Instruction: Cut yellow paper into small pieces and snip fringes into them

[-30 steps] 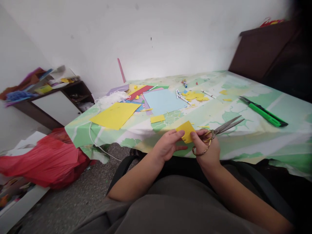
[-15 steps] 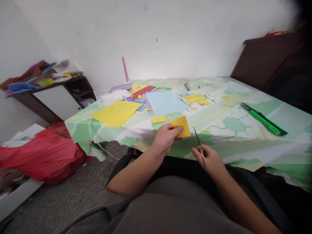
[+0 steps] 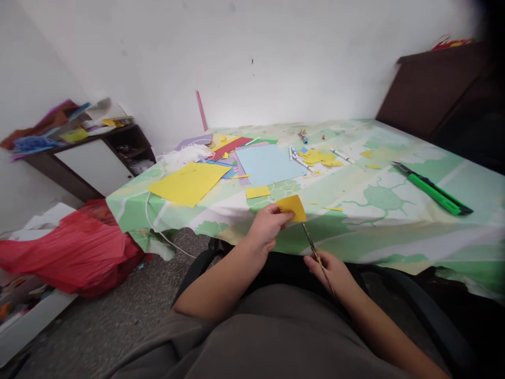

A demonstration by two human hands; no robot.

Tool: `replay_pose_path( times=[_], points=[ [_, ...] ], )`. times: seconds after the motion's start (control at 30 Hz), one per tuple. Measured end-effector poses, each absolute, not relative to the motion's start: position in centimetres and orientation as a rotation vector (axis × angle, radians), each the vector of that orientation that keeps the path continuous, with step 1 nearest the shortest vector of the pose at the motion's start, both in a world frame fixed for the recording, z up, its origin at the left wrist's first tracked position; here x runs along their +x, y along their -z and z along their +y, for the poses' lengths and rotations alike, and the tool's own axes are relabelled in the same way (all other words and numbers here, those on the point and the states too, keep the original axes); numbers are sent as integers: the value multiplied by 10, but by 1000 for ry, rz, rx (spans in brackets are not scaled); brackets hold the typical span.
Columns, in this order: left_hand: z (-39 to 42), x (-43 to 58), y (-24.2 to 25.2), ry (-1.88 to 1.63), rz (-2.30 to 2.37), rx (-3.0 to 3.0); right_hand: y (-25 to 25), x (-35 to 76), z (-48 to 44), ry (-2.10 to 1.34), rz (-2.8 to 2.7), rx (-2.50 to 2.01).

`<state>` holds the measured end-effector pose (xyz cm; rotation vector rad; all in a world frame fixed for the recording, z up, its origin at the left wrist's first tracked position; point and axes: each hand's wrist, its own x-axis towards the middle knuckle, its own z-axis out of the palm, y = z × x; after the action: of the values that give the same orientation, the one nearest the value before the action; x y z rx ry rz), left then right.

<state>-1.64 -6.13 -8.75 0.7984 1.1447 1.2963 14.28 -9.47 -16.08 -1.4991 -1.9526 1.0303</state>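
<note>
Between the thumb and fingers of my left hand (image 3: 268,223) is a small yellow paper piece (image 3: 294,207), held above the table's near edge. My right hand (image 3: 331,271) grips a pair of scissors (image 3: 310,242) by the handles, the blades pointing up and left. Their tip is close to the lower edge of the held paper; whether it touches I cannot tell. On the cloth just beyond lie a yellow paper rectangle (image 3: 258,192) and a thin yellow strip (image 3: 333,209).
A green utility knife (image 3: 437,195) lies at the right. Farther back are a light blue sheet (image 3: 270,164), several markers (image 3: 341,156) and yellow scraps (image 3: 319,158). A large yellow sheet (image 3: 190,183) lies at the left. A red plastic bag (image 3: 74,255) rests near the floor.
The scissors in my right hand have moved left and down, bringing their tip to the lower edge of the yellow paper. My left hand has lowered the paper slightly.
</note>
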Motion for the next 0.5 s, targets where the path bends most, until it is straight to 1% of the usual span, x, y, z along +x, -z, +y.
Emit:
replay_pose_path(
  times=[0.2, 0.5],
  points=[
    [-65, -8, 93, -1253, 1136, 778, 164, 144, -95, -1065, -1921, -1513],
    [-63, -4, 91, -1355, 1114, 688, 160, 137, -97, -1109, -1921, -1480]
  ],
)
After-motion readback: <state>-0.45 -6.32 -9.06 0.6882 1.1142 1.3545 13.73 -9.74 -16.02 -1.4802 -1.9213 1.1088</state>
